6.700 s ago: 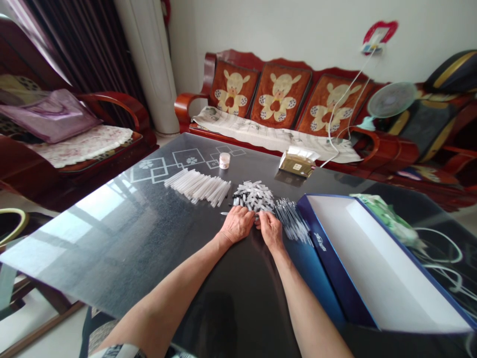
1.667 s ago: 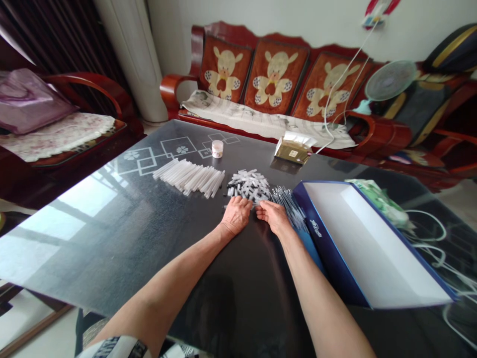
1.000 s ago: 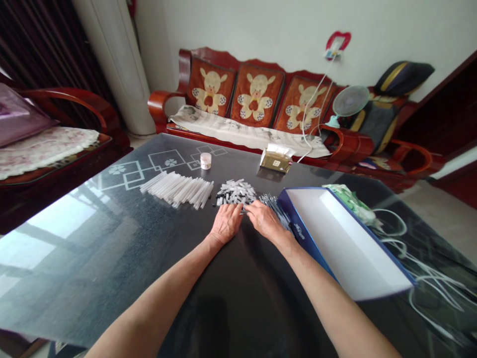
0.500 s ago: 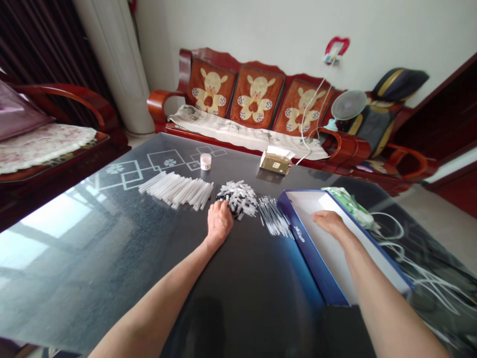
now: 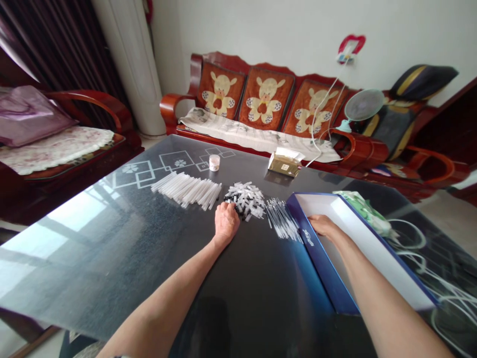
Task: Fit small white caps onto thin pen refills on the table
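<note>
Right hand (image 5: 321, 225) inside blue box (image 5: 323, 266), left hand (image 5: 226, 221) at white-and-black pile (image 5: 249, 199); cannot tell either's grip.

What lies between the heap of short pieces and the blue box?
In the head view, a bundle of thin rods lies between the heap and box.

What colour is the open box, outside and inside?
The box is blue outside and white inside, shown best in the head view.

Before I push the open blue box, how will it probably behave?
Thin walls suggest the blue box is light; straight edges, fairly stiff. Being long and low, it probably slides on the glossy table rather than tips.
</note>
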{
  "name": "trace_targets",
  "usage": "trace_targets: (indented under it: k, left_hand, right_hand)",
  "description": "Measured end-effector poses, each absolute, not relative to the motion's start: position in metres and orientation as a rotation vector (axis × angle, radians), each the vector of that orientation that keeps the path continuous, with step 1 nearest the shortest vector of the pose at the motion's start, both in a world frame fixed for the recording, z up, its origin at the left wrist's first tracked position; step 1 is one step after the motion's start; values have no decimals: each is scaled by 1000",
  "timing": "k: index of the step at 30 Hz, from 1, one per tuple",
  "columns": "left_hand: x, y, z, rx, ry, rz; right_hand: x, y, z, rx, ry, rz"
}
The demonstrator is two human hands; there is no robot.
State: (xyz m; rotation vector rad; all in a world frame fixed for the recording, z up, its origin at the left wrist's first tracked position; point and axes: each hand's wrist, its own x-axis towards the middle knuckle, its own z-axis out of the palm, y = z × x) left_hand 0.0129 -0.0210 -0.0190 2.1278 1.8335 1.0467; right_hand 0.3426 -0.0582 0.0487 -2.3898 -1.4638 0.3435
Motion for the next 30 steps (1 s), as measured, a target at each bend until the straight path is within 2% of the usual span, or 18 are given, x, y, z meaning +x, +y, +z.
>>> trace_targets:
  k: [3,5,8,11,15,21,30]
  left_hand:
    - [13,-22,-19,2109,1833,1062]
    - [14,-23,-20,2092,1827,1071]
    - [13,-23,-16,2069,1816,1062]
    - [2,-16,-2,2110,1841,1024]
    - [-31,4,29,2294,1944,822]
    - [-72,27,48,2338,2060,340]
    - [-71,26,51,2323,2047,206]
  right_hand:
    - [340,-59,59,-2525,-1423,424]
    - [332,-61,68,-2501,-1372,244]
    - [310,-65,79,-2214,-1360,-112]
    - [281,-67,85,-1915,-1496,-284]
    - [259,-66,82,-1791,-1756,-225]
    - [265,-65,65,-1961,-2059,-185]
    - [256,-63,78,-1999,-2155,-153]
